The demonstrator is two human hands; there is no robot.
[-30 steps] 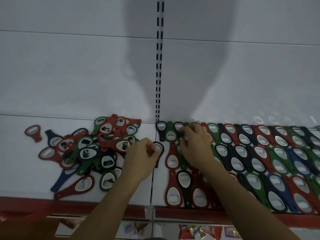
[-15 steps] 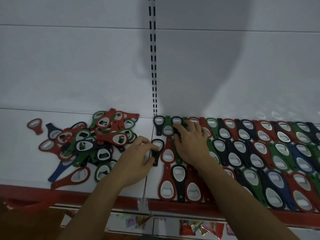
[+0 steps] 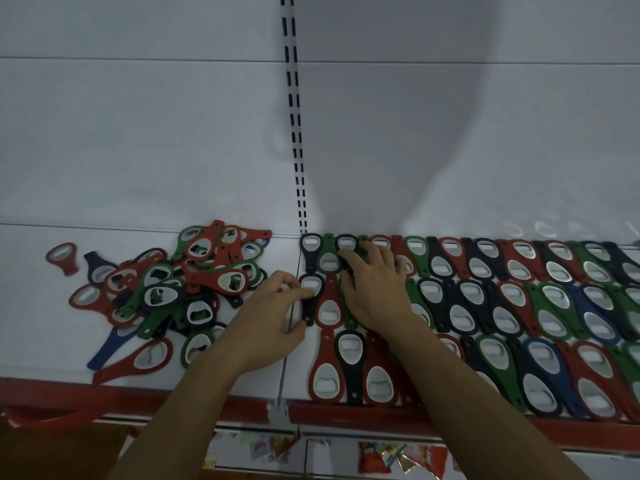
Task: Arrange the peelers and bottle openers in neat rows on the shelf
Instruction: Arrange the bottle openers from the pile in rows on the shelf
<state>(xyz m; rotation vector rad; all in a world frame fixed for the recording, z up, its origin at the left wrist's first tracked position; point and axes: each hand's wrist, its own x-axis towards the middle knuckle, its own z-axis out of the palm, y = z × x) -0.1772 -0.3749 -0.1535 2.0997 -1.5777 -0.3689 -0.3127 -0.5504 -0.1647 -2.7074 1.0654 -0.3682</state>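
On the white shelf (image 3: 34,323), at the far left, one red opener (image 3: 62,256) lies alone. Near it there is a loose pile of bottle openers (image 3: 180,289) in red, green, black and blue. They lie crossed over each other, so many are half covered and cannot be counted. The left hand (image 3: 266,327) has its fingers curled and pinches a black opener (image 3: 310,296) at the left end of the middle row, just beside the seam of the shelf; the thumb partly covers its handle end. The right hand (image 3: 375,292) lies flat with the fingers spread, pressing on openers of the back and middle rows and hiding several of them. The neat rows (image 3: 519,306) go on to the right, three deep, and the frame edge cuts them off. Below the red front rail (image 3: 138,396), some coloured packets (image 3: 398,459) are too blurred to identify.
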